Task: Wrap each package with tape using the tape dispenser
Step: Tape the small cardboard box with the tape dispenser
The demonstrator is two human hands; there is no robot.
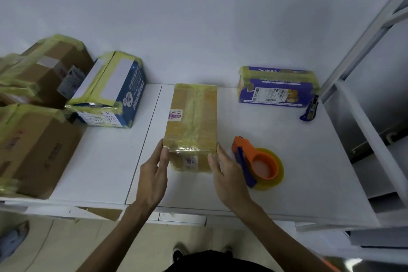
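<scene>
White desk (106, 161) against a bare white wall forms the work surface, with a grey metal shelf frame (362, 51) along the right edge of the frame. At centre I note the package (192, 121), a brown carton lying lengthwise away from the camera, with yellowish tape across its top and near end. The left hand (152, 172) lies with straight fingers against its lower left corner, and the right hand (227, 170) does likewise at its lower right corner. The hands are apart, flat and pressing, neither curled round anything. I judge this hold serves to square or turn the carton for another pass, or to shift it aside. The tape dispenser (256, 161), orange with a blue front piece and a yellow roll, rests unheld on the desk just right of the right hand, placed within easy reach. Taped cartons (33, 150) are stacked at the left of the frame beside a blue-and-white box (110, 93), apparently the finished pile. A purple-blue box (278, 86), also taped, stands at upper right with a blue utility knife (310, 109) just beside it. As to writing, I see a purple-and-white sticker (175, 115) on the package, Chinese-looking print on both blue boxes and a barcode label on the right-hand one. All are too small or blurred for me to read, so no brand is identified.
</scene>
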